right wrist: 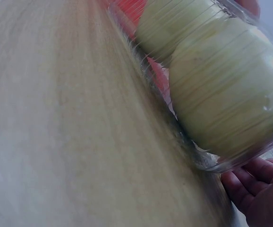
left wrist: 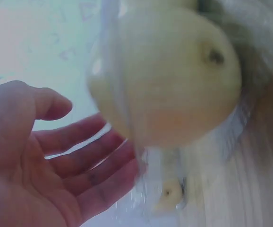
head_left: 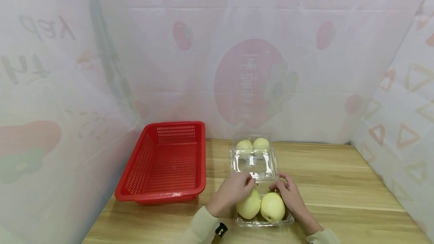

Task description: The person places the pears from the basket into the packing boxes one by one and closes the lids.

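Observation:
Two yellow pears (head_left: 272,207) sit side by side in a clear plastic clamshell box (head_left: 264,223) near the front of the table. Behind them, its clear lid (head_left: 253,165) lies folded back. My left hand (head_left: 234,188) is over the far side of the left pear (head_left: 249,205); in the left wrist view its fingers (left wrist: 87,165) are loosely extended beside a pear, thumb apart. At the box's far right corner is my right hand (head_left: 291,195). The right wrist view shows its fingers (right wrist: 257,177) along the box's rim, close to the plastic.
A red perforated plastic basket (head_left: 202,161) stands to the left on the wooden table (head_left: 325,187). Beyond the lid, two more pears (head_left: 261,143) sit in another clear box against the printed curtain (head_left: 190,74), which encloses the table's back and sides.

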`<state>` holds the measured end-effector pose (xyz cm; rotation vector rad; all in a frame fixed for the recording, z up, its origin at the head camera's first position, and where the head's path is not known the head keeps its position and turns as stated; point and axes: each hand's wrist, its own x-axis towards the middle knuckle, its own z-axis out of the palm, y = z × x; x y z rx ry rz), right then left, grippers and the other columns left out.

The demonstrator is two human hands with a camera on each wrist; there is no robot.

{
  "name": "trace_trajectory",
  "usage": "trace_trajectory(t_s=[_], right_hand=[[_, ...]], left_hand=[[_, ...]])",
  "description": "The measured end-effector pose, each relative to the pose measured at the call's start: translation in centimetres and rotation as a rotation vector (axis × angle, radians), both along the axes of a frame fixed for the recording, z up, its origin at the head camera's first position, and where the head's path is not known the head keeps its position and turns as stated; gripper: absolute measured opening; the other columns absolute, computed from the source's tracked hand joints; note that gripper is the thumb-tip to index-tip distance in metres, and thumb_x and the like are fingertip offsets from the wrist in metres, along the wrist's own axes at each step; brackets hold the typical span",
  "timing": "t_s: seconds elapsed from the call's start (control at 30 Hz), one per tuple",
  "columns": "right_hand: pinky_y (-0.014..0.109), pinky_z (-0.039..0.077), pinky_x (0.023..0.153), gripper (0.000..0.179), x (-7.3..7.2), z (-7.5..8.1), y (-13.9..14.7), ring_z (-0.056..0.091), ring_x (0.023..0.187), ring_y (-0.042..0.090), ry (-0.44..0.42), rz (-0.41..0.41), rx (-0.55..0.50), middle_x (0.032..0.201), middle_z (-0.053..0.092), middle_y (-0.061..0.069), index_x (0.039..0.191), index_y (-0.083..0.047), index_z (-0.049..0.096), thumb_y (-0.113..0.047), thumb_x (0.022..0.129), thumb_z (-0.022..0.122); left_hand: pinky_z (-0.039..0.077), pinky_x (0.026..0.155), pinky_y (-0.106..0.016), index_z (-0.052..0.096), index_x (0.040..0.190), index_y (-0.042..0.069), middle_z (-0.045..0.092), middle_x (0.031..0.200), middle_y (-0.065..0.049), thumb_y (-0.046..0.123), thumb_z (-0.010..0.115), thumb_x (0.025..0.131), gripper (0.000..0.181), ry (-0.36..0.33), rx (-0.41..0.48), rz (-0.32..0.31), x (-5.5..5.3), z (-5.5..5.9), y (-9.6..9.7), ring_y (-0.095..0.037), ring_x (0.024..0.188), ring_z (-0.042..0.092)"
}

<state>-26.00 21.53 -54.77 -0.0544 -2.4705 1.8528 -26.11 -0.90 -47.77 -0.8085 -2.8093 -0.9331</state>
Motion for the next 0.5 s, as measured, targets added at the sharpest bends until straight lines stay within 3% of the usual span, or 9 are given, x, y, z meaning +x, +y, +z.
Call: trace_trajectory(t_s=[0.3,0.5], right_hand=[[0.020,0.051,0.085,0.045,0.0,-0.1,0.0,0.070,0.098,0.019,0.002,-0.006,0.025,0.100,0.074,0.017,0.141,-0.001,0.039,-0.018,0.100,0.050],[0.021,0.050,0.088,0.048,-0.2,-0.4,0.3,0.070,0.102,0.021,-0.010,0.006,0.038,0.103,0.074,0.016,0.143,-0.001,0.036,-0.019,0.101,0.049]], left_hand=[[0.042,0.057,-0.020,0.064,0.087,0.016,0.058,0.074,0.007,0.022,0.052,0.095,0.016,0.043,0.129,0.138,-0.6,0.3,-1.1,-0.004,0.065,0.050],[0.045,0.062,-0.024,0.065,0.107,0.010,0.065,0.090,-0.001,0.024,0.054,0.094,0.021,0.019,0.137,0.241,-0.8,-0.1,-1.7,-0.010,0.074,0.057]])
